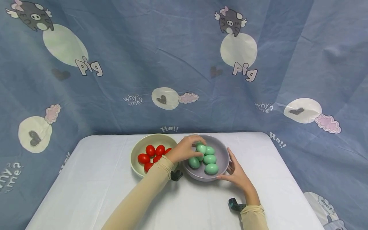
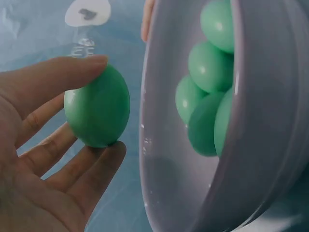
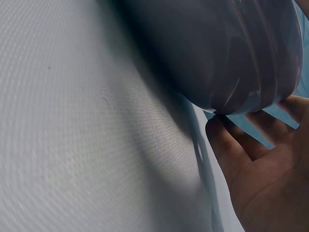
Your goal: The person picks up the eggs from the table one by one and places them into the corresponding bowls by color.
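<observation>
My left hand (image 1: 184, 149) pinches a green egg (image 2: 97, 106) between thumb and fingertips. In the left wrist view that egg is clear of the grey-purple bowl (image 2: 159, 164), at its rim side. Several more green eggs (image 1: 211, 168) lie inside this bowl, seen from above in the head view. At the bowl's right side is my right hand (image 1: 238, 175), its fingers spread and fairly straight. Its fingertips touch the bowl's outer wall (image 3: 227, 58) in the right wrist view. The thumb is at the near edge of the bowl.
A pale yellow-green bowl (image 1: 134, 163) with several red eggs (image 1: 143, 158) stands left of the grey-purple one, partly behind the left forearm. Both are towards the back of the white table (image 1: 86, 185). A blue printed curtain (image 1: 184, 64) hangs behind.
</observation>
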The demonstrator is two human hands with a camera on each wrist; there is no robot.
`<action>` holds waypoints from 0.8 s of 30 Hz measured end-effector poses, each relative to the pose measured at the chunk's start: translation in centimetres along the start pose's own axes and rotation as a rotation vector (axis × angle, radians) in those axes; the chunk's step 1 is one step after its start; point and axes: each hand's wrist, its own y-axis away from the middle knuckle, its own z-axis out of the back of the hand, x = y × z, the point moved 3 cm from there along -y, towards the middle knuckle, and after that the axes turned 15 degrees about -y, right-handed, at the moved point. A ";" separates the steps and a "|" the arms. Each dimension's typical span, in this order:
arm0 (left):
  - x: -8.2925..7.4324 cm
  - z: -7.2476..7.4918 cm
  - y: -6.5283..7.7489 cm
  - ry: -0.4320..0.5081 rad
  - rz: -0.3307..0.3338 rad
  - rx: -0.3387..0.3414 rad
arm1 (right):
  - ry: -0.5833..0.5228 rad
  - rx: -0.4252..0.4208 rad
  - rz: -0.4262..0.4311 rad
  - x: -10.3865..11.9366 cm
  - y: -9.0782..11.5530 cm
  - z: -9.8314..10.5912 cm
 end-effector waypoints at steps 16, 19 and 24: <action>1.7 -1.8 -4.0 -0.157 0.145 0.080 | 0.004 0.011 0.010 -0.1 0.0 0.1; 1.8 -2.1 -4.6 -0.174 0.161 0.092 | 0.000 0.007 0.005 -0.2 0.0 0.1; 1.9 -2.8 -5.5 -0.199 0.209 0.127 | -0.002 0.005 -0.002 -0.2 0.0 0.1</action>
